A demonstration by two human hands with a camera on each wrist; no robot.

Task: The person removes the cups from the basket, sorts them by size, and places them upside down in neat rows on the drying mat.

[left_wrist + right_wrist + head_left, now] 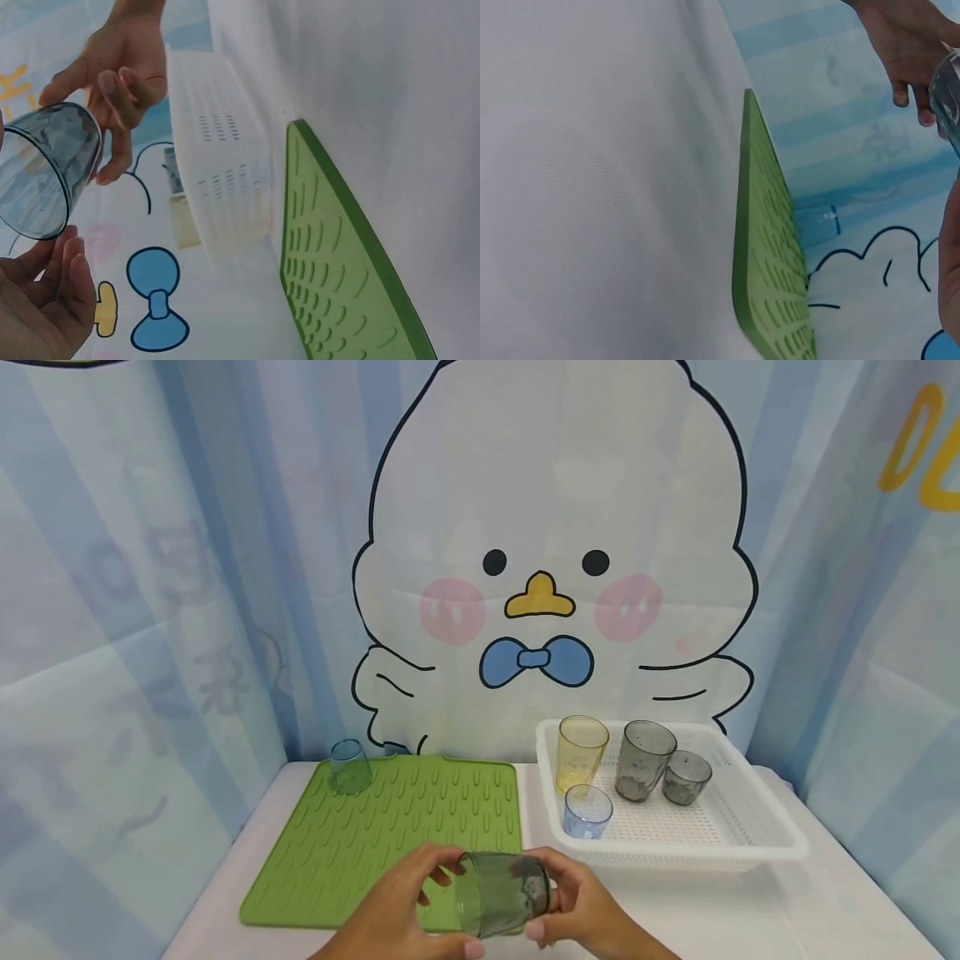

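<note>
A clear grey drinking glass [502,893] lies sideways in the air between both hands, in front of the green mat's near edge. My left hand [401,902] grips its left end, thumb below and fingers above. At the right end, my right hand [581,902] holds it between thumb and fingers. The left wrist view shows the glass [45,172] with the left hand [49,300] beneath it and the right hand [124,82] at its far end. Only part of the glass [949,97] enters the right wrist view.
A green ridged drying mat [420,827] lies on the white table, with a blue glass [350,768] upside down at its back left corner. To the right, a white basket [765,843] contains a yellow glass [581,752], a tall grey glass [645,760], a small grey glass [686,778] and a small blue glass [588,814].
</note>
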